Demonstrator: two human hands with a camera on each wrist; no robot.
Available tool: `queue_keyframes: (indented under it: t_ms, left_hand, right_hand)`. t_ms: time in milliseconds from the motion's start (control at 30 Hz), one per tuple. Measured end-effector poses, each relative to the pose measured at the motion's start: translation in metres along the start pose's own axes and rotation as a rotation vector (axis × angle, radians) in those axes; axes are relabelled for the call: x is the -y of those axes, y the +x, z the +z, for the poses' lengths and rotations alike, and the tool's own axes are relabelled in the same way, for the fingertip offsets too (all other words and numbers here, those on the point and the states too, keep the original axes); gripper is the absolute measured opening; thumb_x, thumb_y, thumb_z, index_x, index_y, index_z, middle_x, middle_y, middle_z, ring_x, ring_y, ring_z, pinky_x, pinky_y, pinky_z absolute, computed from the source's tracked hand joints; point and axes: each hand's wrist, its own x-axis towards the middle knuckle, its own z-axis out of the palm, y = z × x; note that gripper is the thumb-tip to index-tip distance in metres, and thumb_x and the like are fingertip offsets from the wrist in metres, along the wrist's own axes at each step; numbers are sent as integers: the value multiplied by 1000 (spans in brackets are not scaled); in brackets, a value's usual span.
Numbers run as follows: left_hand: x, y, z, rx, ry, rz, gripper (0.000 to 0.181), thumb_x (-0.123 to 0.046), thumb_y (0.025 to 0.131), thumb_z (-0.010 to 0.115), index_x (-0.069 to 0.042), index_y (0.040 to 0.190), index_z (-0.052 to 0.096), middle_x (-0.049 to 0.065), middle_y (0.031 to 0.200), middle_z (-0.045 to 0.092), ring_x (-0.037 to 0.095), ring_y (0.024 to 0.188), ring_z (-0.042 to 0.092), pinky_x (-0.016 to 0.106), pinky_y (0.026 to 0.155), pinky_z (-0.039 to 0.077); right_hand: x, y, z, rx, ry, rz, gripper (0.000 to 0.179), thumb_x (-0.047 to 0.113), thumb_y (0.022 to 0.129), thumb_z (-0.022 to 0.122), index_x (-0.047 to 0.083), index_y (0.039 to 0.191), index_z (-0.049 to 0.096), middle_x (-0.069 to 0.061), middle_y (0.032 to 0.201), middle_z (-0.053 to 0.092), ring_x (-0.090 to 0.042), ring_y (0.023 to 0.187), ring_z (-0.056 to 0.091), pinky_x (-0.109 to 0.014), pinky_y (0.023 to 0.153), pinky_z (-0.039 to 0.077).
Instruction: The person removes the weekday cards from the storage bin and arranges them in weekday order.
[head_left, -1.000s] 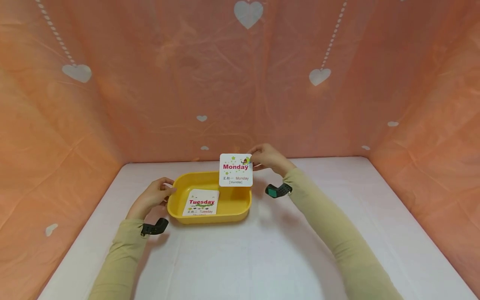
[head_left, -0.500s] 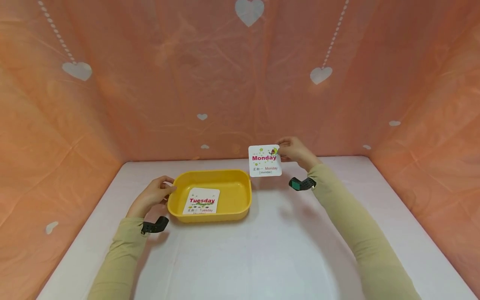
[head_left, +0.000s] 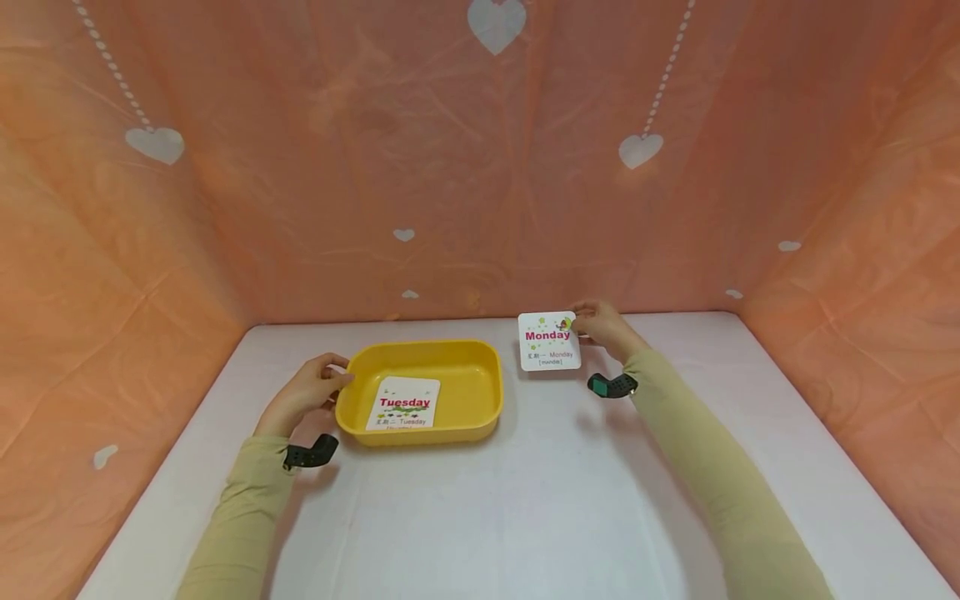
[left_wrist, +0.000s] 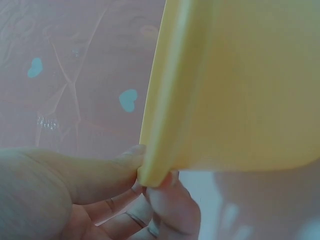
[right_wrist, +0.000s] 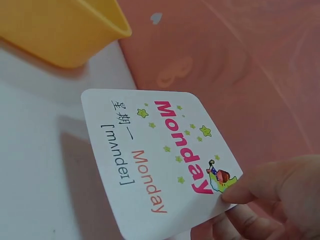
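A white square flash card [head_left: 550,343] printed "Monday" is pinched at its right edge by my right hand [head_left: 606,328], to the right of the yellow tray. In the right wrist view, the thumb lies on the printed face of the card [right_wrist: 160,165] and fingers are behind it; a shadow falls on the table below. My left hand [head_left: 303,392] grips the left rim of the yellow plastic tray [head_left: 468,400]. The left wrist view has thumb and forefinger pinching the tray's rim [left_wrist: 167,115]. Inside the tray, a "Tuesday" card [head_left: 405,403] lies face up toward the left.
A white-covered table [head_left: 480,525] carries the tray. Behind it and at both sides hangs an orange-pink curtain [head_left: 360,167] with white hearts. Each wrist wears a black strap [head_left: 311,452].
My right hand has carried the "Monday" card rightward from over the tray's right end, then lowered it toward the table beside the tray. The left hand and tray have stayed put.
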Motion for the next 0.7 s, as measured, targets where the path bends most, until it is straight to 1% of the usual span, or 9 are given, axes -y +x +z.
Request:
queue_keyframes:
  t_ms: [167,300,433,567,700]
  left_hand:
    - [0,0,-1,1,2,-2,38,-14,99,52,5,130,40,20,99,57,23,73,58,32,61,52]
    - [1,2,-3,4,11,-2,38,-15,100,52,5,130,40,20,99,57,23,74,58,31,62,53]
    - [1,3,-2,4,19,-14,38,-16,100,51,4,130,40,20,100,57,24,75,58,31,64,53]
    - [0,2,-1,3,21,-26,39,-17,100,52,4,131,40,20,100,57,24,76,58,31,65,53]
    - [-2,1,1,9,13,-20,39,-16,100,52,5,131,40,19,98,57,24,75,57,31,65,53]
  right_hand:
    - [-7,1,3,7,24,-3,44,-5,89,46,-7,133,42,-24,128,48,-29,103,53,-41,90,46]
    - [-11,2,8,-9,50,12,44,-5,92,48,-6,135,42,-26,121,52,-29,99,56,-42,89,46]
    - [-15,3,13,-33,67,41,44,-3,93,50,-4,137,41,-24,115,55,-25,91,58,-42,88,47]
    - [-19,4,16,-66,72,48,43,-2,93,52,-5,136,43,-23,114,57,-19,85,58,-39,85,48]
    - [-24,7,19,-92,90,39,41,-4,93,52,-8,133,45,-21,107,58,-17,82,57,-33,77,50]
